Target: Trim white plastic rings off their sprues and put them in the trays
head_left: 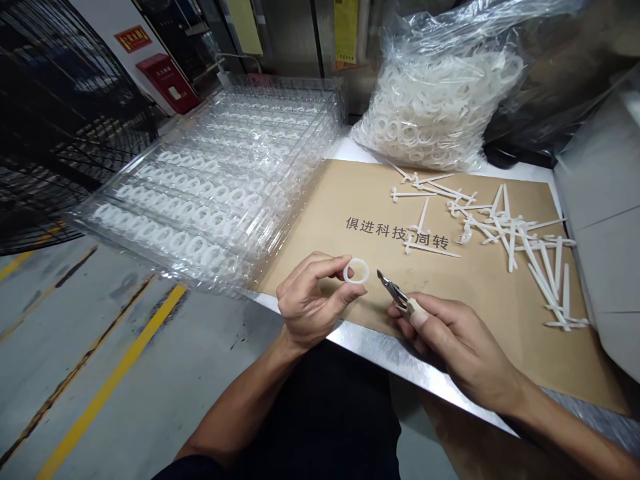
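White ring [367, 271] and cutting pliers [395, 291] are both held above the near side of a work table [373, 343], which stands on a grey floor [210, 373] marked with yellow lines. Beyond the table's left end, a black wire guard [60, 120] fills the upper corner of the view. Brown cardboard [330, 207] covers much of the tabletop, with a row of dark characters printed across it. Along its left side lie stacked clear plastic trays [295, 207], filled with rows of white rings; the front left corner juts out past the table edge. At the back, behind the cardboard, a transparent bag [450, 27] bulges with many more such rings. Both hands are over the near part of the cardboard, facing each other. The right hand [450, 333] grips the pliers, its fingers wrapped around the handles and hiding most of them; the tip points up and left toward the ring, near it but apart, and whether the blades meet is too small to tell. Thin white plastic stems [513, 233] lie scattered and crossed on the right half of the cardboard, beyond the right hand. In the left hand [310, 300], thumb and forefinger pinch the ring at its left side, its round opening facing the camera.
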`<state>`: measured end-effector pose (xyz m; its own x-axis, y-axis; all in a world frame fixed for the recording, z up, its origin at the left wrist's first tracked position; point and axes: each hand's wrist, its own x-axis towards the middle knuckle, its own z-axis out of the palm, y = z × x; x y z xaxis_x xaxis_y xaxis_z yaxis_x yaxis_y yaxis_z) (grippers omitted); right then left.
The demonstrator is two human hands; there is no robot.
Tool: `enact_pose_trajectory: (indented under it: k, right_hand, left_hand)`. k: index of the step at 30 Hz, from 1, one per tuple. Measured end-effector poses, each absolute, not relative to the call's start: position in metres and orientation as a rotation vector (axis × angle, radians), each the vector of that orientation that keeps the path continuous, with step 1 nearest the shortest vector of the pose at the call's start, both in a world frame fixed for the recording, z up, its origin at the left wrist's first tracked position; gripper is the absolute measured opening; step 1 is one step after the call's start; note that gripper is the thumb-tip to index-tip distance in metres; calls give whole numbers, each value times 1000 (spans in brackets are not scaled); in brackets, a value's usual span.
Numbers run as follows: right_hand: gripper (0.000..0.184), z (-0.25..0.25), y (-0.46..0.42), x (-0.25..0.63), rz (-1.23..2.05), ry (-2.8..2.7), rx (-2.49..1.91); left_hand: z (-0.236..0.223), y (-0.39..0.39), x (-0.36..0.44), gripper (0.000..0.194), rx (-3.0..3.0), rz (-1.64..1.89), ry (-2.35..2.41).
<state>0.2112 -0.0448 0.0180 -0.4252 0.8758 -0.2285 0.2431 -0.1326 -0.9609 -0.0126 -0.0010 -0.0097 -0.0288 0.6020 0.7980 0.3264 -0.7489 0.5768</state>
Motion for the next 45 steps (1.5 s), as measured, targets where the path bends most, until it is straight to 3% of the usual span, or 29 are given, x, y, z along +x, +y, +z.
enact_pose_trajectory:
  k: [45]
  right_hand:
    - [42,22,-44,212,1633,-1599,-1231]
  left_hand:
    - [-9,-3,-12,38,2059,1921,990]
